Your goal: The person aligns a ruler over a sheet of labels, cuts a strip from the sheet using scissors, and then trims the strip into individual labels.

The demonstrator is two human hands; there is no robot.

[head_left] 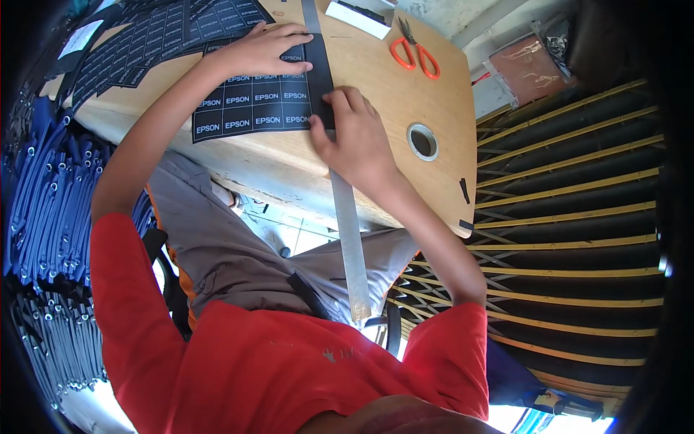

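A black sheet printed with rows of EPSON labels lies on the wooden table near its front edge. My left hand rests on its upper part, thumb and fingers spread, the tips near the plain black strip along the right side. My right hand sits lower on that strip, fingers bent and thumb apart, pressing on it. A long metal ruler runs along the strip, partly covered by it and by my right hand. Its lower end juts past the table edge over my lap.
More EPSON sheets lie at the upper left. Orange-handled scissors, a white box and a tape roll are on the table. Blue zipper-like strips hang at left; a folding gate stands at right.
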